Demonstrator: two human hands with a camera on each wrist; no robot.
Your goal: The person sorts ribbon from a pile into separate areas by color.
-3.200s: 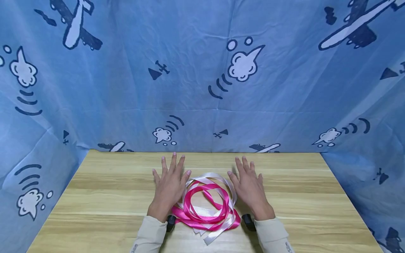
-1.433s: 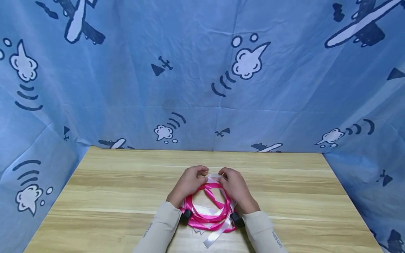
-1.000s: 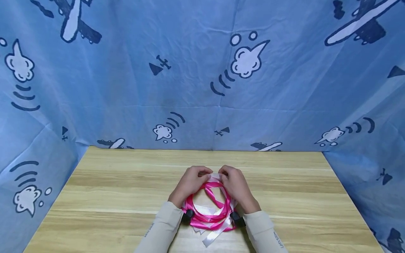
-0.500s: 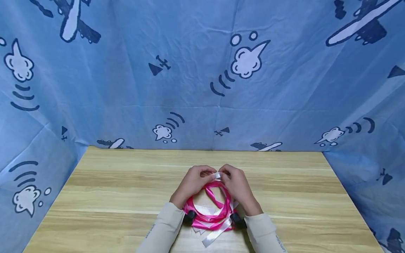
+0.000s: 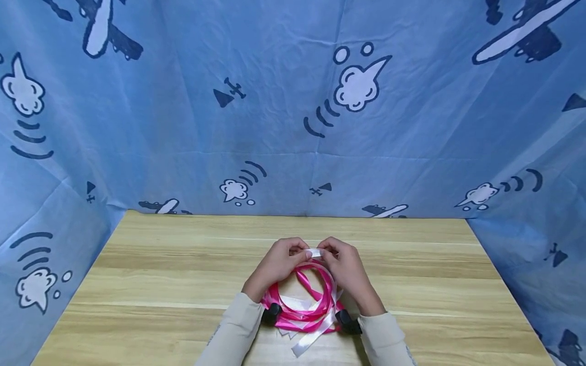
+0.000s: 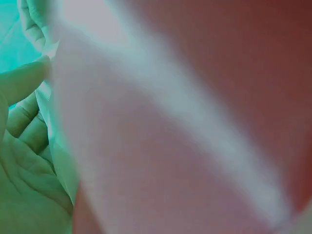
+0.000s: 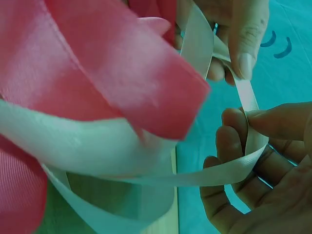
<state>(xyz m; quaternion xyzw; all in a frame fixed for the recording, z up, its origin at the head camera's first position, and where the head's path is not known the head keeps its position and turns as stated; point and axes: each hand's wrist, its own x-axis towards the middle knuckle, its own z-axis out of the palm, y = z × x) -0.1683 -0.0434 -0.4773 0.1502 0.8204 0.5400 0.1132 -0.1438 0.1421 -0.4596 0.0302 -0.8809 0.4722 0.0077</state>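
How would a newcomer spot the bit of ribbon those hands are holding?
On the wood-grain table before the blue backdrop, find the ribbon pile. At its far side, the left hand and right hand pinch a short white stretch. Unlike the pink ribbon or loose white end, it runs from hand to hand.

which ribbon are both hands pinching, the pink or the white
The white ribbon: the left hand and right hand each pinch it, a short span showing between them. The pink ribbon is in neither hand's pinch.
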